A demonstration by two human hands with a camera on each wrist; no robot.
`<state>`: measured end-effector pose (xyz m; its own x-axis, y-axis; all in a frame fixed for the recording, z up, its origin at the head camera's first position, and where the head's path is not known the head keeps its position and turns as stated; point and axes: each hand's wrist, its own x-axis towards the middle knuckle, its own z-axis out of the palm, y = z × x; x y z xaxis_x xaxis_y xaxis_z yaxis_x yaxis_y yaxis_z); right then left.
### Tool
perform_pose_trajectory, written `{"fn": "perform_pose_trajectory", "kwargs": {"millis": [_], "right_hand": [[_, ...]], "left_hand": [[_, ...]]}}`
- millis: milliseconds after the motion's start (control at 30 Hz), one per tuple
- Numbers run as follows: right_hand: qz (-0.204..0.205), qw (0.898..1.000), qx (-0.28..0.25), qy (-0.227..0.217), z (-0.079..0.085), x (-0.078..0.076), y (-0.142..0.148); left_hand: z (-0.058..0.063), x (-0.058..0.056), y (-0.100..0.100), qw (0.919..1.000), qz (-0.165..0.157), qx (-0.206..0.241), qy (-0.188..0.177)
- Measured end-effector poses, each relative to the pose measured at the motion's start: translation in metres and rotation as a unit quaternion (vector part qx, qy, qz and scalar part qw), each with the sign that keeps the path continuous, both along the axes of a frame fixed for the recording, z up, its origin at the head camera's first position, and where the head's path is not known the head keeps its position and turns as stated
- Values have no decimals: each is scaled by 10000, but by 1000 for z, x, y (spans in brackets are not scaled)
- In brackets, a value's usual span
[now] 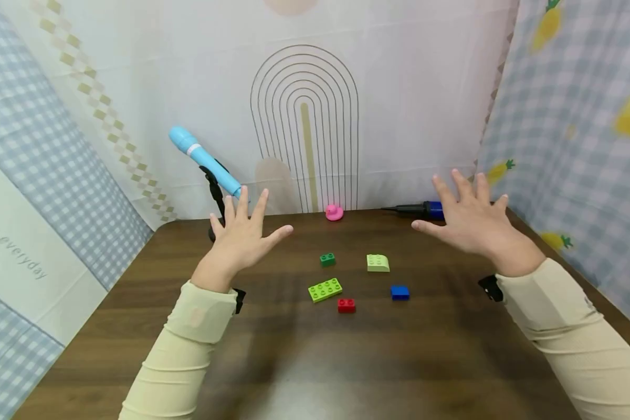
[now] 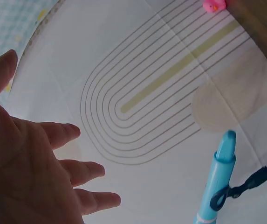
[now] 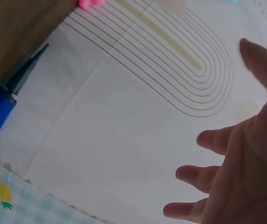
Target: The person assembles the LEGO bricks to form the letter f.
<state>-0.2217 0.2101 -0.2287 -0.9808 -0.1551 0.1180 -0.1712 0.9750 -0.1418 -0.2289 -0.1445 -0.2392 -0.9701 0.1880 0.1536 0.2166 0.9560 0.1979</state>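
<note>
Both hands are raised with fingers spread, holding nothing. The left hand [image 1: 240, 238] is over the table's left part, overlapping the lower end of a light blue microphone-shaped thing [image 1: 205, 157] in the head view. My right hand [image 1: 475, 224] hovers at the right, beside a blue-and-black tool with a pointed tip [image 1: 433, 210]. Between the hands, toy bricks lie apart on the table: a dark green brick [image 1: 327, 259], a lime green brick [image 1: 325, 290], a red brick [image 1: 346, 305], a blue brick [image 1: 400, 293] and a pale green brick with a curved side [image 1: 378, 263].
A pink toy duck [image 1: 334, 213] sits at the back edge of the dark wooden table [image 1: 294, 361]. A black stand [image 1: 216, 192] carries the light blue thing at the back left. Patterned cloths [image 1: 399, 105] hang behind the table and along both sides.
</note>
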Motion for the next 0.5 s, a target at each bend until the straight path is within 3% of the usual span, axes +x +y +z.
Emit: {"fn": "perform_pose_trajectory", "kwargs": {"millis": [200, 500], "right_hand": [[128, 9993, 43, -339, -12, -7, -3], [459, 9955, -156, -809, -39, -13, -11]], "left_hand": [[-15, -1, 5, 9999, -62, 96, -74], [-41, -3, 35, 9988, -397, 48, -296]]}}
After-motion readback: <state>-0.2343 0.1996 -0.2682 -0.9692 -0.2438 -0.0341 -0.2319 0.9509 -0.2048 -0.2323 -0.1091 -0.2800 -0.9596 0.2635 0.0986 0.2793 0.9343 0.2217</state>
